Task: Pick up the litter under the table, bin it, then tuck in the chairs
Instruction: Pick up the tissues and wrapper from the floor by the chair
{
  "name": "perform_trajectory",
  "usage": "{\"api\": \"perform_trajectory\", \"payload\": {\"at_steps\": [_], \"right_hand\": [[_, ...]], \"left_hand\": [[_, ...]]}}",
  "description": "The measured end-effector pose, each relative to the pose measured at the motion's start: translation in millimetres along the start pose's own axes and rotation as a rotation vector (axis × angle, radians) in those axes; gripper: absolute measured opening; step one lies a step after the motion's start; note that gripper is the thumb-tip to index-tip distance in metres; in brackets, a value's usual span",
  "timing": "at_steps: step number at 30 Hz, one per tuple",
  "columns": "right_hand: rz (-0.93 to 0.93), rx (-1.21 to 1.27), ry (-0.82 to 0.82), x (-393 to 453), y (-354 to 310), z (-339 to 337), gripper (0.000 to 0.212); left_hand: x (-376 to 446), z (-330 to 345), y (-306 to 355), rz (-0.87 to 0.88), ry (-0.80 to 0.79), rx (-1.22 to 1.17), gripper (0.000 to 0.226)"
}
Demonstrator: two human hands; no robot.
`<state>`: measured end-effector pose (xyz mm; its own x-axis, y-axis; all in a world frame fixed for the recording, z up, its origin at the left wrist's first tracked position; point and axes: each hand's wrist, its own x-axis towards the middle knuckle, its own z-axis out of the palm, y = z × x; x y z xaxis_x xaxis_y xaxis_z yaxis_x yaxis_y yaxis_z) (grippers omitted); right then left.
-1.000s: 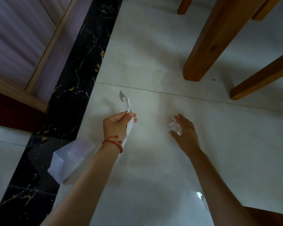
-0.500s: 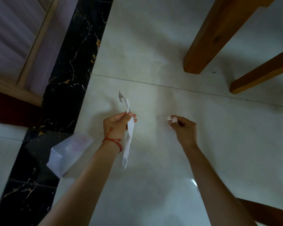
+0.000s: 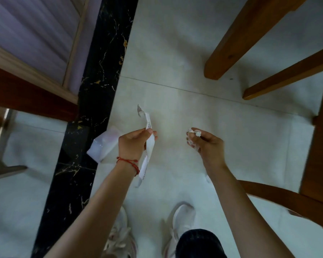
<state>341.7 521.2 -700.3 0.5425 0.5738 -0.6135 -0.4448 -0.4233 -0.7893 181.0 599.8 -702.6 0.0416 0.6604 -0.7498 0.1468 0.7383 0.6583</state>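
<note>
My left hand (image 3: pixel 132 144), with a red string at the wrist, pinches a long white paper strip (image 3: pixel 146 157) between thumb and fingers; the strip sticks up above the hand and hangs down below it. My right hand (image 3: pixel 208 144) grips a small crumpled white scrap (image 3: pixel 193 133) in its curled fingers, held above the pale floor tiles. A white translucent bin (image 3: pixel 103 144) lies on the floor just left of my left hand, partly hidden by it.
Wooden table and chair legs (image 3: pixel 237 43) slant across the upper right, with a curved chair rail (image 3: pixel 287 200) at lower right. A black marble floor strip (image 3: pixel 93 108) runs down the left. My white shoes (image 3: pixel 177 224) stand at the bottom.
My right hand closed on the crumpled scrap and lifted it off the floor. The view pulled back and up, bringing my shoes and the chair rail into sight. The left hand kept its strip.
</note>
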Motion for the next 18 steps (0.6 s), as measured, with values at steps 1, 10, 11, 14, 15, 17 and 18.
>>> {"api": "perform_trajectory", "payload": {"at_steps": [1,10,11,14,15,17,18], "right_hand": [[0.002,-0.001,-0.001,-11.7,-10.6,1.7,0.014],[0.022,0.009,-0.019,-113.7,-117.1,21.5,0.012],[0.021,0.019,-0.027,-125.8,-131.2,24.2,0.012],[0.027,0.081,-0.045,-162.5,-176.4,31.9,0.010],[0.026,0.104,-0.050,-174.5,-192.3,34.7,0.010],[0.022,0.143,-0.060,-197.9,-223.9,40.4,0.011],[0.018,0.162,-0.067,-210.2,-239.4,43.2,0.012]], "left_hand": [[-12.0,-4.1,7.7,-0.015,0.002,-0.001,0.022],[-132.4,-39.4,98.2,-0.035,-0.027,-0.041,0.038],[-146.5,-43.5,111.2,-0.032,-0.027,-0.049,0.038],[-188.6,-54.3,152.8,-0.022,-0.011,-0.094,0.028],[-202.9,-57.6,167.7,-0.017,-0.017,-0.102,0.022],[-230.2,-64.2,196.3,-0.002,-0.033,-0.102,0.015],[-243.6,-67.4,210.0,0.009,-0.034,-0.101,0.014]]}}
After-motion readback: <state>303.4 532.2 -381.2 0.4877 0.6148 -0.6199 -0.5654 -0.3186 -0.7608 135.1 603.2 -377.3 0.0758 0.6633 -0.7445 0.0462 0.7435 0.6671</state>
